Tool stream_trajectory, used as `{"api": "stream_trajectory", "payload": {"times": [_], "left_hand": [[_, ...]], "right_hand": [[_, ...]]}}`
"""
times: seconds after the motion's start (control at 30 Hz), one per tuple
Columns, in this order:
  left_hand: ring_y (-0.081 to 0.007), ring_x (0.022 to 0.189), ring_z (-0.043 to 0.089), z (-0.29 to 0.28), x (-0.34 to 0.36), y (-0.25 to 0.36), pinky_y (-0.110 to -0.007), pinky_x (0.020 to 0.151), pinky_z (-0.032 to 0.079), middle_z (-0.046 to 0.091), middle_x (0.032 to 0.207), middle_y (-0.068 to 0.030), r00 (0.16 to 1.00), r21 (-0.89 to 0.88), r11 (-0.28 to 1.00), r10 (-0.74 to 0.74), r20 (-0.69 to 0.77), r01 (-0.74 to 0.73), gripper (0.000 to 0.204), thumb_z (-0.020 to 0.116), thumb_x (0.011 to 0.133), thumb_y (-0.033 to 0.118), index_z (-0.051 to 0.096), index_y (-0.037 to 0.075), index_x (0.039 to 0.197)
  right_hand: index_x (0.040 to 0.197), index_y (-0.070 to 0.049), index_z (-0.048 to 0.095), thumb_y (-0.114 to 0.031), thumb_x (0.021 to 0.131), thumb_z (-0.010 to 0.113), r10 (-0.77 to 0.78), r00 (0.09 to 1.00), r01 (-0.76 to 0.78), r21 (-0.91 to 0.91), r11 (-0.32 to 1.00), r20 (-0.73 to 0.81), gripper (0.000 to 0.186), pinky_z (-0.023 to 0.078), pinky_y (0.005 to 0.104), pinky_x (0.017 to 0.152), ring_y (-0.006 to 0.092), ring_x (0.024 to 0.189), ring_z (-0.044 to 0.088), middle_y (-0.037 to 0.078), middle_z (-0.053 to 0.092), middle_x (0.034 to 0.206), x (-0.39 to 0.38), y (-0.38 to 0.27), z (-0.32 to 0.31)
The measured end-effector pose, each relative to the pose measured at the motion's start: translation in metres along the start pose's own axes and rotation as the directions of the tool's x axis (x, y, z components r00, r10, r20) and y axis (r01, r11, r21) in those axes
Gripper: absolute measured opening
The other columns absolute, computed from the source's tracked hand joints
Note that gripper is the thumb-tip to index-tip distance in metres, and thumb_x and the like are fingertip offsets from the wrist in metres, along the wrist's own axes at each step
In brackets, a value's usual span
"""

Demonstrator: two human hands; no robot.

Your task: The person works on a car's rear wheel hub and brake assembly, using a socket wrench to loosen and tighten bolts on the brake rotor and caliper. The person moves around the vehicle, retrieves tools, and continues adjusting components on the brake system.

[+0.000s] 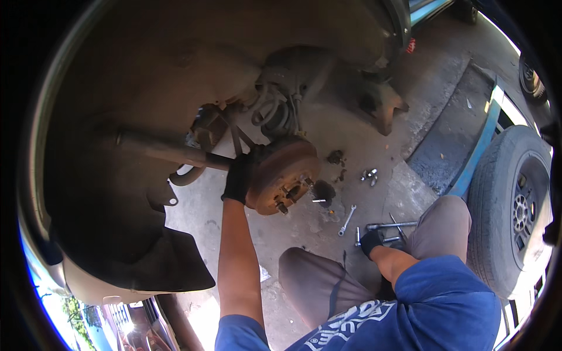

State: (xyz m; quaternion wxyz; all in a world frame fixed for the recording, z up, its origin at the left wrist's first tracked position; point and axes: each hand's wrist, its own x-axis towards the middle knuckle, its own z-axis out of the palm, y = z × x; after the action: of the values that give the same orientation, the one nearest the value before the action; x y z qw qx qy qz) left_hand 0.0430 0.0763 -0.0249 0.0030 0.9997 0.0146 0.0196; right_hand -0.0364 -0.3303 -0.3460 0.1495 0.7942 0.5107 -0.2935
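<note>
The rust-brown, round metal brake drum with protruding studs (275,186) sits just right of the black-gloved left hand (237,178), which touches its rear edge; whether those fingers grip cannot be told. The black-gloved right hand (370,241) is low on the grey concrete floor (313,234), well apart from the drum, among silver metal tools (391,224); its fingers' closure is unclear. A slim silver metal wrench (347,221) lies between the drum and that hand.

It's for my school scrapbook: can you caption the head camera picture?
Gloved left hand at a rusty brake drum, gloved right hand low beside a socket wrench.
</note>
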Motion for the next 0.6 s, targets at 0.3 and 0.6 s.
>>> {"api": "stream_trajectory", "payload": {"times": [0.3, 0.6], "left_hand": [[-0.0393, 0.085, 0.068, -0.006, -0.004, 0.035, -0.046, 0.072, 0.054, 0.069, 0.096, -0.0236, 0.96, 0.191, 0.963, -0.14, -0.243, 0.188, 0.03, 0.049, 0.098, 0.009, 0.06, 0.002, 0.124], [-0.0364, 0.083, 0.07, -0.015, 0.002, 0.023, -0.047, 0.068, 0.056, 0.07, 0.096, -0.0184, 0.965, -0.214, 0.945, -0.259, -0.033, 0.246, 0.04, 0.05, 0.095, 0.008, 0.058, 0.011, 0.133]], "right_hand": [[0.094, -0.01, 0.071, -0.011, 0.091, 0.055, 0.222, 0.903, -0.075, 0.374, 0.924, -0.367, 0.016, 0.051, 0.0441, 0.079, 0.0277, 0.096, 0.07, 0.013, 0.072, 0.095, 0.028, 0.021, 0.027], [0.109, -0.009, 0.074, -0.015, 0.09, 0.06, 0.089, 0.996, -0.071, 0.381, 0.922, -0.029, 0.024, 0.056, 0.0479, 0.085, 0.031, 0.094, 0.075, 0.017, 0.075, 0.103, 0.014, 0.027, 0.019]]}}
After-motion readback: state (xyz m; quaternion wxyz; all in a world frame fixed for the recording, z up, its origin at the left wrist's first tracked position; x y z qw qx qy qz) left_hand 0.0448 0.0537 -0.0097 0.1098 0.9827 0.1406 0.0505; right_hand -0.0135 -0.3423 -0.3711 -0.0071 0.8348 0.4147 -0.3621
